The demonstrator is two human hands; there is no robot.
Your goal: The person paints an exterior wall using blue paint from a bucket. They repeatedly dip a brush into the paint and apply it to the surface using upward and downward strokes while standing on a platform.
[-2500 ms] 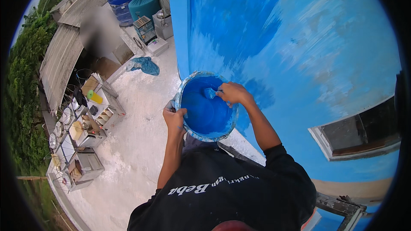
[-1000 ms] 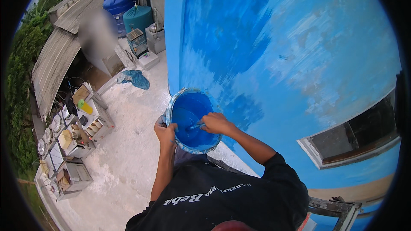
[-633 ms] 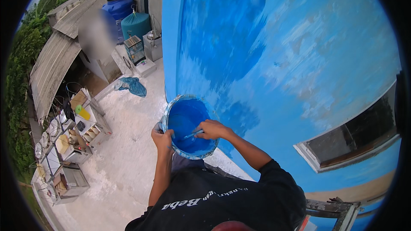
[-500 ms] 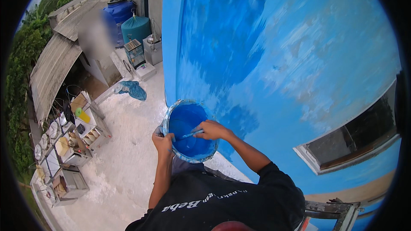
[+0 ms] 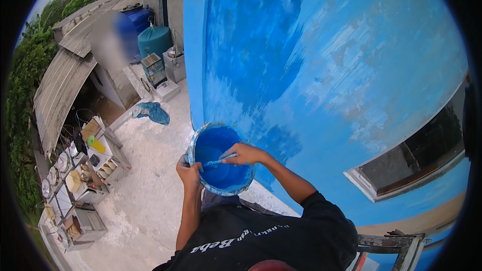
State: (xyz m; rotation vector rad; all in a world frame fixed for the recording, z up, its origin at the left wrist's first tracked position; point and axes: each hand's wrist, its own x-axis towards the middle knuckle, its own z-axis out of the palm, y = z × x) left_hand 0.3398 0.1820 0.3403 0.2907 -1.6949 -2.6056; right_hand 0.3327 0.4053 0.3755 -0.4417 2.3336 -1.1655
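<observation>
A paint-smeared bucket (image 5: 216, 138) with blue paint inside is in front of me, close to the wall. My left hand (image 5: 189, 172) grips its left rim, thumb over the edge. The fingers of my right hand (image 5: 245, 154) are closed around the handle of a paintbrush (image 5: 216, 161), which slants across the bucket's mouth toward the left rim. Its bristle end, near my left thumb, is hard to make out. Beyond the bucket rises a light-blue wall (image 5: 331, 100) with a darker, wet-looking blue patch (image 5: 253, 45).
A framed window (image 5: 411, 160) is set in the wall at right. Wooden framing (image 5: 396, 248) stands at lower right. Left, tables with pots and a yellow-green container (image 5: 95, 144) line the pale floor (image 5: 145, 190). A blue cloth (image 5: 152, 113) lies farther off, near a covered teal drum (image 5: 154, 41).
The view has shifted slightly, so the bucket appears a little lower and further left. Both hands keep their holds; the brush's left end sits close to the left rim.
</observation>
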